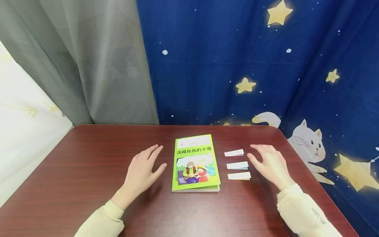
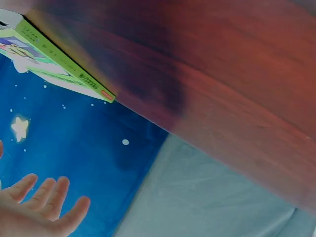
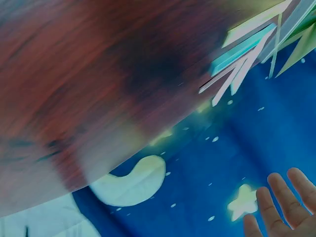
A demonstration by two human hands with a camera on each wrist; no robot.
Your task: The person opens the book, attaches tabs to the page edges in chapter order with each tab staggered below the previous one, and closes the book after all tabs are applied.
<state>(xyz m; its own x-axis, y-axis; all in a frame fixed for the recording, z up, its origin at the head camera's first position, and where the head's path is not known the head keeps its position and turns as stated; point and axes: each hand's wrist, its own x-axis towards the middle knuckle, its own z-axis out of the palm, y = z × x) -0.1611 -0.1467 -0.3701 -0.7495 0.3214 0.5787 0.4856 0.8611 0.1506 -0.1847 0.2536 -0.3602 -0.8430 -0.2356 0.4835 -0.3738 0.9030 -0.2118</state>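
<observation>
A green paperback book with an illustrated cover lies on the table, its front cover lifted slightly at the lower right corner. Right of it, three small folded paper strips sit in a column: a top strip, a middle strip with a bluish underside, and a bottom strip. My left hand is over the table left of the book, fingers relaxed and holding nothing. On the other side, my right hand hovers beside the strips, thumb and fingers apart, also holding nothing. The left wrist view shows the book's green spine.
The dark red wooden table has rounded far corners. Behind it hang a grey curtain and a blue curtain printed with stars and a white cat. White cloth hangs at the left edge.
</observation>
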